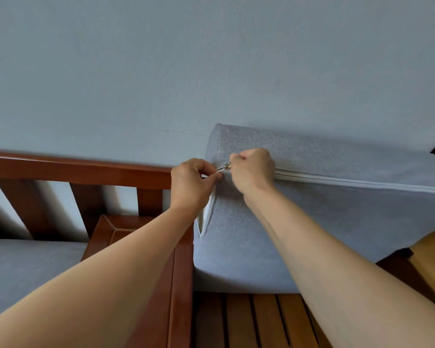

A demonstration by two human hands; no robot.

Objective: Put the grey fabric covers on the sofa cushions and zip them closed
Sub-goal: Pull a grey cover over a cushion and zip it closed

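A single wide-angle view from a camera worn on the person's head, looking forward and slightly down along both bare forearms. It sits close to the work: the left hand (pixel 192 183) and right hand (pixel 253 169) meet near the picture's centre. A plain wall (pixel 211 59) fills the upper half; the wooden sofa frame (pixel 81 167) crosses the lower left.

Pale blue wall (pixel 211 59), wooden sofa frame (pixel 86 169)
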